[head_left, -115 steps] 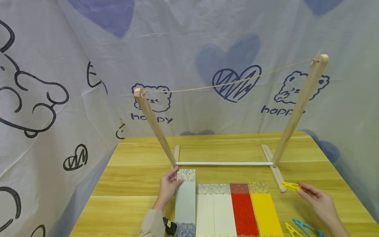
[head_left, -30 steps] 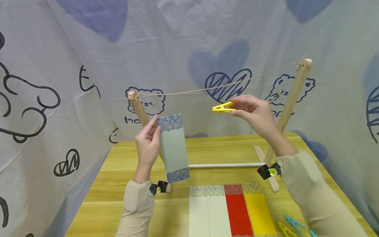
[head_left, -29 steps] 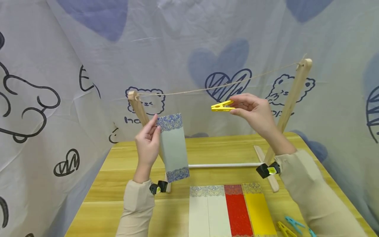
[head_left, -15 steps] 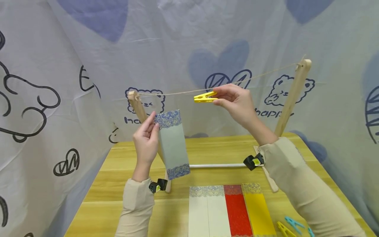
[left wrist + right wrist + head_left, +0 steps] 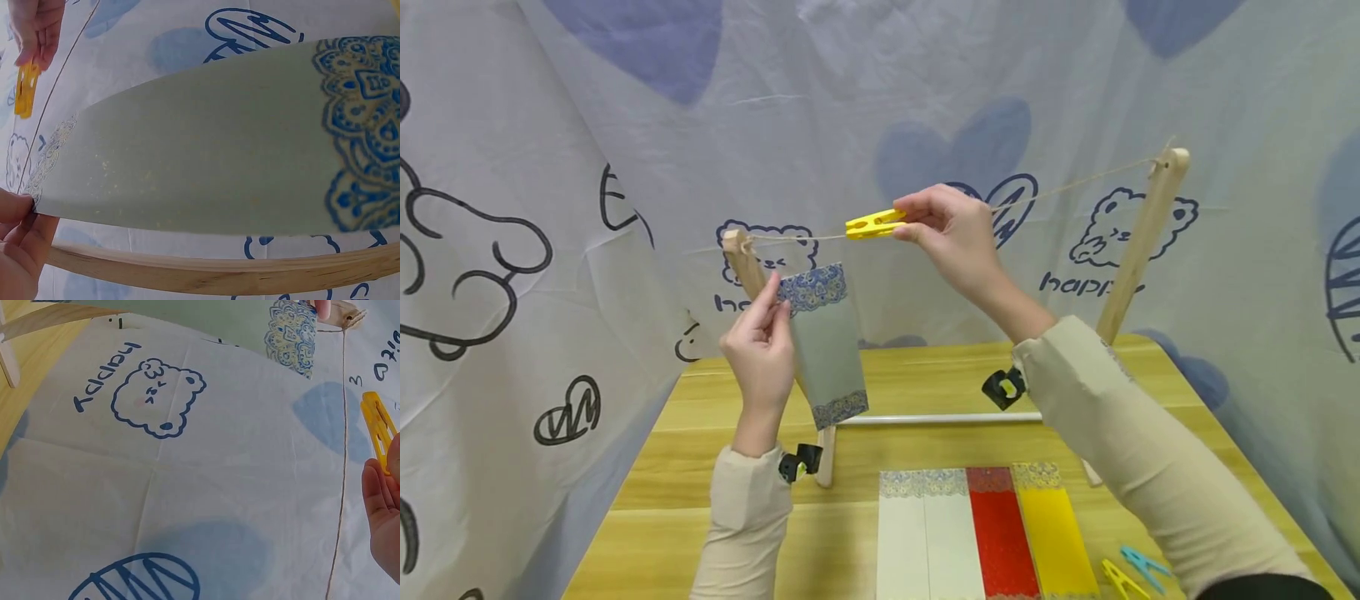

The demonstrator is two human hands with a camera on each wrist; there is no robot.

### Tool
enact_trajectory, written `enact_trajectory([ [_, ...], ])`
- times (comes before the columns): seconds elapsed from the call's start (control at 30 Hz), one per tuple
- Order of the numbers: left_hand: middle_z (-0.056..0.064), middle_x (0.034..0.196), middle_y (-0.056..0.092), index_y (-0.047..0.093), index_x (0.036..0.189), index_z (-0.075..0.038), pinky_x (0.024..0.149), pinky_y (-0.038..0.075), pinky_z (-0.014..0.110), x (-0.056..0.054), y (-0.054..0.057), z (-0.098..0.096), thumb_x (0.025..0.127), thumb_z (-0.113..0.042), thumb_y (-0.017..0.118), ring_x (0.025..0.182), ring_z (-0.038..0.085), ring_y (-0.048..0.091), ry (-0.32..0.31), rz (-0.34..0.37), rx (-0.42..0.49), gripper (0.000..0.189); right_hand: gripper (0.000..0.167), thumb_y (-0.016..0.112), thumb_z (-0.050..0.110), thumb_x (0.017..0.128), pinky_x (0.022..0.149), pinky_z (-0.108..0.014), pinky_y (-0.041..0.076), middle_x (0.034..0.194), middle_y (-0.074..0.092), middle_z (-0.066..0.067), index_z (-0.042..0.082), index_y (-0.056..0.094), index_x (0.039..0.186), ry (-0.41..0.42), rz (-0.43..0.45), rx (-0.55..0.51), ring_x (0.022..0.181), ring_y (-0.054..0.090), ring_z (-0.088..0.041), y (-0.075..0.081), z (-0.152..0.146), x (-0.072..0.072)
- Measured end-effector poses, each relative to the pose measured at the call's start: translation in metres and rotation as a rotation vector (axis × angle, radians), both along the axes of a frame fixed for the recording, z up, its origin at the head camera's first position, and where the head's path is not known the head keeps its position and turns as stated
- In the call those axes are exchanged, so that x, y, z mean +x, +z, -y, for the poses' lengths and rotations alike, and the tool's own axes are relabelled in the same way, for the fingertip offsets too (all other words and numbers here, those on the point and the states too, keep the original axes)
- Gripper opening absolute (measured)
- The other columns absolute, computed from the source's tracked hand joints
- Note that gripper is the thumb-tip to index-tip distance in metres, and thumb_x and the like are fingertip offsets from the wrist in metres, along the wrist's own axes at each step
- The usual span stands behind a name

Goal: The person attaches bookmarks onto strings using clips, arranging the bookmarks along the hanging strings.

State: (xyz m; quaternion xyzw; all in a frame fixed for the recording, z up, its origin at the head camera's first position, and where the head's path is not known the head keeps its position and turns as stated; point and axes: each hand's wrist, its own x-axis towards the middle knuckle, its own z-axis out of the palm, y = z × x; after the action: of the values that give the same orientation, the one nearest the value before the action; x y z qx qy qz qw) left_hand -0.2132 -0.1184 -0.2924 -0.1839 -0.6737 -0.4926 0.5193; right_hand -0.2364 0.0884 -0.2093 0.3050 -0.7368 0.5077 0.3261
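Observation:
My left hand (image 5: 758,354) pinches the top left corner of a pale green paper card (image 5: 829,350) with blue lace-patterned ends. The card hangs tilted below the string (image 5: 1075,185), near the left wooden post (image 5: 743,262). In the left wrist view its surface (image 5: 200,137) curves across most of the picture. A yellow clothespin (image 5: 874,224) is pinched by the handle ends between the thumb and fingers of my right hand (image 5: 951,233). In the head view it overlaps the string; the right wrist view shows the clothespin (image 5: 377,428) beside the string, apart from the card.
White cards (image 5: 928,533), a red card (image 5: 1000,533) and a yellow card (image 5: 1058,542) lie in a row on the wooden table (image 5: 647,517). At their right are another yellow clothespin (image 5: 1123,579) and a blue clothespin (image 5: 1145,568). A white rod (image 5: 940,418) joins the stand's feet.
Both hands have risen from the table with the card and clothespin. Over the last second the right hand moved left and up to the string; the left hand lifted the card slightly, up and left.

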Motion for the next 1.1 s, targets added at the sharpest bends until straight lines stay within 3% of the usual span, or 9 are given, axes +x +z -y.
enact_trajectory([
  [0.4,0.020,0.092,0.064,0.061,0.104,0.009,0.043,0.030,0.009,0.000,0.005,0.002,0.079,0.012,0.059,0.044,0.006,0.035,0.027,-0.037,-0.013,0.026,0.017,0.069,0.001,0.074,0.061,-0.021,0.050,0.087,0.063,-0.014,-0.007,0.065,0.090,-0.086,0.057,0.084,0.068,0.058,-0.018,0.019,0.031,-0.003],
  [0.87,0.019,0.095,0.064,0.061,0.103,0.009,0.046,0.034,0.008,-0.004,0.006,0.001,0.077,0.014,0.059,0.047,0.007,0.039,0.023,-0.048,-0.003,0.027,0.014,0.067,0.001,0.077,0.059,-0.019,0.048,0.087,0.064,-0.013,-0.005,0.066,0.090,-0.067,0.167,0.191,0.067,0.059,-0.017,0.016,0.044,-0.011],
  [1.1,0.020,0.090,0.065,0.062,0.102,0.010,0.048,0.035,0.009,-0.004,0.008,0.001,0.077,0.014,0.058,0.050,0.010,0.041,0.047,-0.056,-0.015,0.025,0.012,0.066,-0.001,0.077,0.059,-0.020,0.049,0.087,0.063,-0.013,-0.005,0.065,0.089,-0.029,0.161,0.226,0.068,0.059,-0.017,0.012,0.043,-0.012],
])
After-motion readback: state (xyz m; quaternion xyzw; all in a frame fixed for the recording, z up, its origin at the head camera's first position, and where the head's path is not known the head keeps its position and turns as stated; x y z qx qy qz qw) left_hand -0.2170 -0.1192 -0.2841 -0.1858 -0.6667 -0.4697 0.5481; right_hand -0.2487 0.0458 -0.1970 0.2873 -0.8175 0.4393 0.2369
